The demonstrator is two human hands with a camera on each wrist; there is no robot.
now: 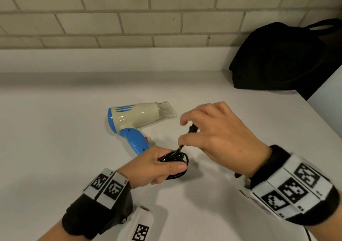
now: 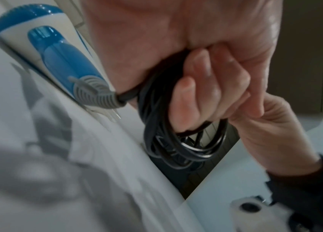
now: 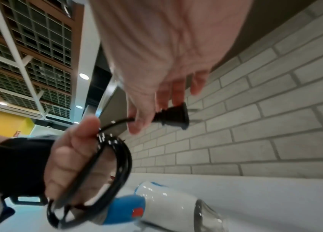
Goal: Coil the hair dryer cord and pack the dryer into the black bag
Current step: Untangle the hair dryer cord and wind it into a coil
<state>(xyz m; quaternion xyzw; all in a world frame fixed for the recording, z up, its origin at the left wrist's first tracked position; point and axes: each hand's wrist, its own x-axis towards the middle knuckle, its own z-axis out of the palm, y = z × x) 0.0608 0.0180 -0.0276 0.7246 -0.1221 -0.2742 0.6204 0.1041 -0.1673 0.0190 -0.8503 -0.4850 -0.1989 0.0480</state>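
Cord [image 1: 174, 158]: mostly looped; our left hand [image 1: 153, 166] grips the coil, our right hand [image 1: 218, 139] pinches the plug end [image 3: 171, 117].
Left: dryer [image 1: 137, 118] mid-counter, black bag [image 1: 277, 59] at far right corner, unpacked.

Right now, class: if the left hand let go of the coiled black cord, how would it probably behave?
The coiled black cord is probably floppy: its loops hang unevenly from the left hand. With no tie visible it would likely spring loose. The plug, held by the right hand, looks rigid and may swing.
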